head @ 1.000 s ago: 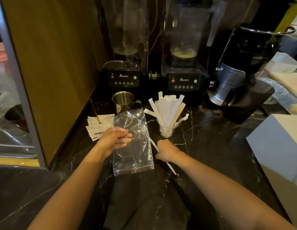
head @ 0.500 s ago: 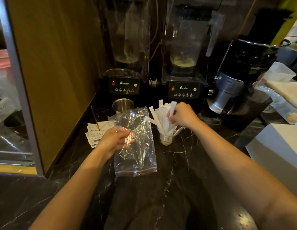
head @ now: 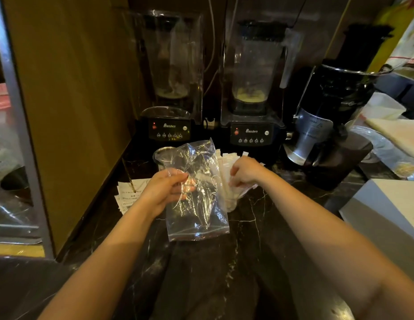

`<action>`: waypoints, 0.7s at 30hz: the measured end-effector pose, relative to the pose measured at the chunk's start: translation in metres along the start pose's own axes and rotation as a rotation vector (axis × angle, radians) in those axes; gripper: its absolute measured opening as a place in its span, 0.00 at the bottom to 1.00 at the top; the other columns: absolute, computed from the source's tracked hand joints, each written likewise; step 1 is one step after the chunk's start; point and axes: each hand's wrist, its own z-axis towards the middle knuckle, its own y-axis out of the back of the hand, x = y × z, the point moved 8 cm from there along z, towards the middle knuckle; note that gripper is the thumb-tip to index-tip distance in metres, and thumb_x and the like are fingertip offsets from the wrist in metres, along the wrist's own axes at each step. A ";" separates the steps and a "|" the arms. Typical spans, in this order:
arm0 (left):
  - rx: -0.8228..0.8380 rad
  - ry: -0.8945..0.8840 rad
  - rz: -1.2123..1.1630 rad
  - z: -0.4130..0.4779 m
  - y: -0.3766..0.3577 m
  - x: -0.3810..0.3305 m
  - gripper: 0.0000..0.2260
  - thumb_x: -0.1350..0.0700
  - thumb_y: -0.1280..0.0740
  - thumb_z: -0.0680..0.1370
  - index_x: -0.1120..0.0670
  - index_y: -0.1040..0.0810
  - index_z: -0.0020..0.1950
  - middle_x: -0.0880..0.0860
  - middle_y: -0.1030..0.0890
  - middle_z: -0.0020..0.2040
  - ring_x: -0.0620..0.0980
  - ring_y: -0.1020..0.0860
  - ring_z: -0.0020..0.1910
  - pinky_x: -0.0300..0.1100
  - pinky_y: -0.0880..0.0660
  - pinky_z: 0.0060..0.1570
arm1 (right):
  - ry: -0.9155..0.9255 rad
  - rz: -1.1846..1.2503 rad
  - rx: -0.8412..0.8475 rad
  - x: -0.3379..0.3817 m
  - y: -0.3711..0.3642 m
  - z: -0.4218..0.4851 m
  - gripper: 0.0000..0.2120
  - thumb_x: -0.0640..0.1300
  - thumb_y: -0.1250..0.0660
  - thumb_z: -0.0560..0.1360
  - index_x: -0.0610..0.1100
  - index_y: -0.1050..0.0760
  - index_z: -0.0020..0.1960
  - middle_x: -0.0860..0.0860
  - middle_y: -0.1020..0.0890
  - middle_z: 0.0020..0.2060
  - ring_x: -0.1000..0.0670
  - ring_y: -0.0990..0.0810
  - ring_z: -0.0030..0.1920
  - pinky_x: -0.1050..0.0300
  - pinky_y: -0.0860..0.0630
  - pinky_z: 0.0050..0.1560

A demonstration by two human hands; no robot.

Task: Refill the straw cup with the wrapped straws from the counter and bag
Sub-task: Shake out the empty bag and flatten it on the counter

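A clear plastic bag [head: 196,204] hangs upright over the black marble counter, pinched at its middle by my left hand [head: 165,189]. Nothing shows inside the bag. Right behind it stands the clear straw cup [head: 231,204], packed with white paper-wrapped straws [head: 225,167] that fan out at the top. My right hand [head: 245,170] rests on the bundle of straws, fingers curled around some of them just above the cup's rim. The bag hides the cup's left side.
Two black blenders [head: 170,125] [head: 252,132] stand at the back, a dark juicer [head: 326,125] to their right. A steel cup [head: 161,154] sits behind the bag, paper slips [head: 127,197] lie at the left by a wooden panel [head: 69,88]. A white box [head: 386,215] is at the right.
My right hand picked a wrapped straw off the counter, lifted it to the cup, and now sits lower on the straw bundle. My left hand raised the bag slightly.
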 end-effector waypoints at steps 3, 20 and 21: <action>0.051 -0.031 -0.019 0.004 -0.016 -0.021 0.03 0.61 0.36 0.75 0.55 0.25 0.41 0.51 0.17 0.34 0.47 0.17 0.32 0.38 0.22 0.29 | 0.063 0.242 -0.087 -0.001 0.034 -0.014 0.25 0.39 0.30 0.69 0.40 0.31 0.64 0.43 0.20 0.49 0.48 0.20 0.41 0.56 0.22 0.42; 0.252 -0.152 0.066 0.037 -0.157 -0.070 0.08 0.60 0.33 0.72 0.53 0.28 0.35 0.52 0.17 0.36 0.45 0.19 0.33 0.36 0.23 0.29 | 0.063 1.116 -0.301 -0.101 0.071 -0.084 0.10 0.43 0.40 0.77 0.40 0.24 0.41 0.49 0.18 0.27 0.52 0.18 0.28 0.62 0.22 0.27; 0.253 -0.158 0.060 0.039 -0.165 -0.070 0.07 0.60 0.34 0.73 0.54 0.28 0.36 0.50 0.16 0.34 0.44 0.19 0.31 0.36 0.23 0.28 | 0.058 1.146 -0.327 -0.111 0.076 -0.087 0.10 0.43 0.41 0.77 0.40 0.24 0.42 0.49 0.19 0.25 0.52 0.18 0.27 0.62 0.22 0.26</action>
